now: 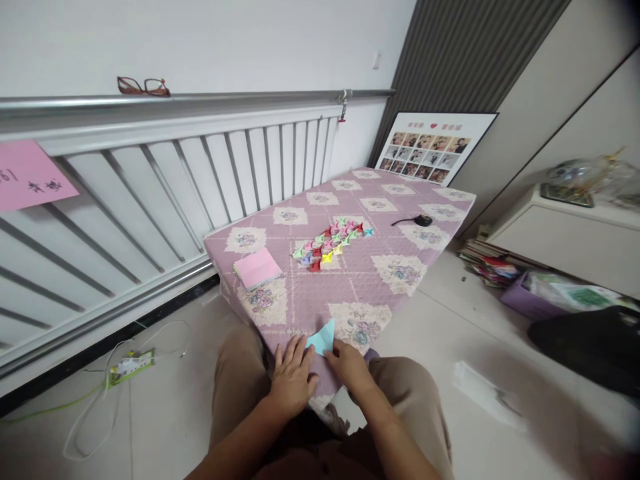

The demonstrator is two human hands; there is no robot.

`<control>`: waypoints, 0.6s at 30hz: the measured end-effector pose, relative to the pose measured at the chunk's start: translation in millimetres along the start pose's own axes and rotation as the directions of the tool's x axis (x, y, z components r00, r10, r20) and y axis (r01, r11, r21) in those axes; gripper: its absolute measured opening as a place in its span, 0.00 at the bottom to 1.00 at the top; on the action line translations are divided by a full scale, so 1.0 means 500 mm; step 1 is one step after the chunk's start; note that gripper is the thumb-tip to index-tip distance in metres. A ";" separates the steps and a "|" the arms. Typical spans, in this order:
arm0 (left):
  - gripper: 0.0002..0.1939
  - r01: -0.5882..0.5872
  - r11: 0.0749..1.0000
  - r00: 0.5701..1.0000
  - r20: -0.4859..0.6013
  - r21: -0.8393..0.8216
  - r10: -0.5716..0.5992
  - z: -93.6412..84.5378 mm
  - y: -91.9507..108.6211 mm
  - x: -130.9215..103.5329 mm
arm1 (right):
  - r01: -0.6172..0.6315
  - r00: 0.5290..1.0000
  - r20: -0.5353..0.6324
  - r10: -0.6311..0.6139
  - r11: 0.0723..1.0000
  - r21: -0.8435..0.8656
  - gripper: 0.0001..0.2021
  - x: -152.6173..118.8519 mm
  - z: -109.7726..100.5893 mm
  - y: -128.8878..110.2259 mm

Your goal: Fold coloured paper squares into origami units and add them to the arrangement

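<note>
A folded light-blue paper [323, 338] lies near the front corner of the cloth-covered table, one pointed end up toward the back. My left hand [293, 377] rests flat on the cloth with fingers spread, its fingertips at the paper's left edge. At the paper's right edge, my right hand [349, 363] has thumb and fingers closed on it. Farther back sit several small folded paper pieces [327, 257] in slanting rows, in red, pink, green, yellow and blue. A stack of square paper [259, 269] with a pink sheet on top is at the table's left.
The flowered table cover [360, 267] carries a black round object [423, 220] with a short cord at right. A photo board [435, 148] stands at the back. White railings [200, 180] run along the left; a power strip [133, 367] with cables is on the floor.
</note>
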State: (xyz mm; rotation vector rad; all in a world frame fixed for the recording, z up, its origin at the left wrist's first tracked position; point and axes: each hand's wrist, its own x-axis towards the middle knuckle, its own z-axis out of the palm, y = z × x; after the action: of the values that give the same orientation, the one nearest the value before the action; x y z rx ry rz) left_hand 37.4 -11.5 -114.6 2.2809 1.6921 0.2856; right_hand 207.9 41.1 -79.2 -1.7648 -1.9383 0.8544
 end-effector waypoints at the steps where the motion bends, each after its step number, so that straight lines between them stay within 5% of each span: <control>1: 0.33 0.006 1.000 1.000 -0.003 0.001 -0.006 -0.002 -0.002 -0.002 | 0.003 1.000 0.009 -0.003 1.000 0.030 0.05 -0.003 -0.001 0.000; 6: 0.30 0.152 0.982 0.985 -0.060 -0.111 -0.159 -0.025 -0.021 -0.015 | 0.004 1.000 -0.008 -0.003 0.982 0.189 0.10 -0.033 0.001 -0.001; 10: 0.27 0.198 0.847 0.941 -0.146 -0.493 -0.305 -0.057 -0.018 -0.024 | -0.010 0.997 -0.073 0.035 0.949 0.314 0.17 -0.069 0.014 -0.018; 12: 0.22 0.213 0.650 0.932 -0.048 -0.730 -0.359 -0.075 0.001 -0.024 | 0.015 0.993 -0.110 0.039 0.891 0.454 0.18 -0.086 0.018 -0.036; 14: 0.17 0.264 0.356 0.936 0.148 -0.896 -0.321 -0.093 0.026 -0.022 | 0.054 0.991 -0.133 0.020 0.845 0.532 0.18 -0.099 0.019 -0.058; 18: 0.22 0.292 -0.198 0.901 0.339 -0.936 -0.273 -0.128 0.069 -0.016 | 0.151 0.984 -0.158 -0.076 0.828 0.540 0.15 -0.114 0.014 -0.093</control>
State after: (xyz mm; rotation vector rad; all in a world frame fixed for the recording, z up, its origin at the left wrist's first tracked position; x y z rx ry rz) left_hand 45.5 -21.2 -42.5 0.5890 1.0539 1.0247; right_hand 176.2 -17.5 -46.8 -1.3076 -1.4897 1.0906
